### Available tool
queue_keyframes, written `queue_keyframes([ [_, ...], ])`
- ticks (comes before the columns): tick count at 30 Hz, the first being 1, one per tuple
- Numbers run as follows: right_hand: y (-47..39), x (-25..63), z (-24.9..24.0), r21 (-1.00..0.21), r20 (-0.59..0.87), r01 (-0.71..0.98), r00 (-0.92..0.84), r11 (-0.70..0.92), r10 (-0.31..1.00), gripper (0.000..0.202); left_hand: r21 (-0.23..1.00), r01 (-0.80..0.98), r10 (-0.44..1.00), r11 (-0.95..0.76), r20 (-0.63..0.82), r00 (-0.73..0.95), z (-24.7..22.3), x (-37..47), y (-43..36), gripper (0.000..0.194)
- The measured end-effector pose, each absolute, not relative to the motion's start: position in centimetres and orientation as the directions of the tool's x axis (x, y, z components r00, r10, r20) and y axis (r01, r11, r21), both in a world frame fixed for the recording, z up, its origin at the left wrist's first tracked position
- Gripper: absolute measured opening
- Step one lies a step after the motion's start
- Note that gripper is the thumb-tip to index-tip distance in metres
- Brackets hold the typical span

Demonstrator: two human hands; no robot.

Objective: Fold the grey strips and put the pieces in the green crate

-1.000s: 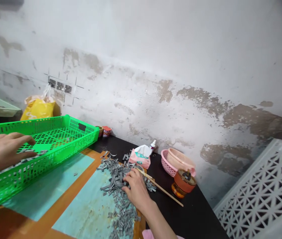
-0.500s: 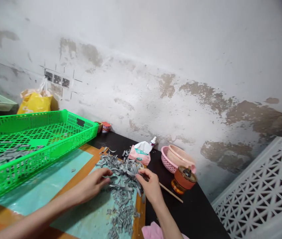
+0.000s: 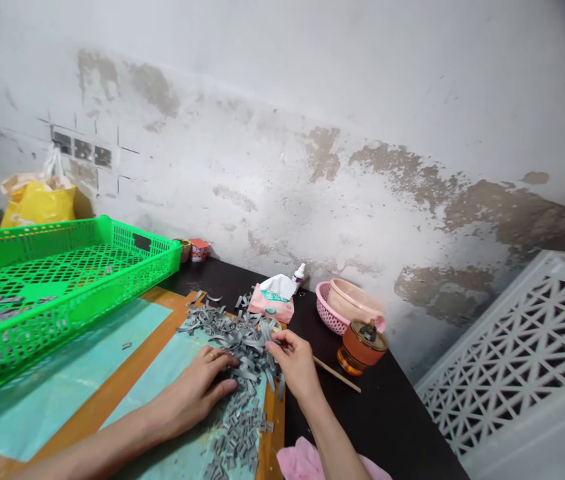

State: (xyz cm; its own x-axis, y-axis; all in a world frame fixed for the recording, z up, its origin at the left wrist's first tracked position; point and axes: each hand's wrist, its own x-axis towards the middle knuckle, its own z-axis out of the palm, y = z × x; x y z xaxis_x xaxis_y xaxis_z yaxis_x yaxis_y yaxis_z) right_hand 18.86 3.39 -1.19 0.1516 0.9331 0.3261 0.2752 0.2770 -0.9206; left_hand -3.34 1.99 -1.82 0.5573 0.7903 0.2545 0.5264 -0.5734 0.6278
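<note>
My left hand point(image 3: 205, 383) lies palm down at the left edge of a heap of grey strips point(image 3: 242, 333). Its thumb stands apart from the fingers, and the fingertips touch the pieces. At the heap's right side, the thumb and forefinger of my right hand point(image 3: 296, 363) pinch together on a grey strip point(image 3: 267, 331); its far end merges with the heap. Many short grey pieces point(image 3: 240, 427) spread toward me over the pale green sheet point(image 3: 167, 367), which is edged with brown tape point(image 3: 102, 393).
A green plastic crate point(image 3: 112, 293) with grey pieces stands at left. Behind the heap are a pink tissue pack point(image 3: 272, 303) and a small white bottle point(image 3: 299, 275). Pink baskets point(image 3: 355, 303), an amber jar point(image 3: 362, 347), a wooden stick point(image 3: 340, 375) and a pink cloth point(image 3: 305, 460) lie right.
My left hand has come down from above the sheet onto the pieces, nearer to me, and its fingers have spread. My right hand stays at the heap's right side. The view has shifted slightly.
</note>
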Motion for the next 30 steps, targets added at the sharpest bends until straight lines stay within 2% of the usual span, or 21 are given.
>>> queue_keyframes([
  [7,3.3,18.9,-1.2,-0.923,0.321,0.269,0.140,0.276,0.937,0.017,0.629,0.488,0.741,-0.605,0.221,0.634,-1.6,-2.3,1.9,0.041],
  [12,3.3,19.0,-1.2,-0.921,0.321,0.273,0.132,0.276,0.938,0.016,0.660,0.441,0.696,-0.608,0.177,0.696,-0.4,-2.6,-0.1,0.029],
  [17,3.4,19.0,-1.2,-0.918,0.324,0.281,0.121,0.281,0.938,0.015,0.711,0.421,0.675,-0.564,0.102,0.731,0.9,-3.1,-2.0,0.027],
  [22,3.4,18.9,-1.2,-0.912,0.333,0.291,0.113,0.289,0.936,0.014,0.688,0.431,0.697,-0.584,0.153,0.700,0.4,-2.1,-0.3,0.028],
  [30,3.3,18.7,-1.0,-0.894,0.349,0.331,0.094,0.301,0.933,0.011,0.605,0.371,0.593,-0.705,0.217,0.775,1.0,-0.2,-0.2,0.031],
])
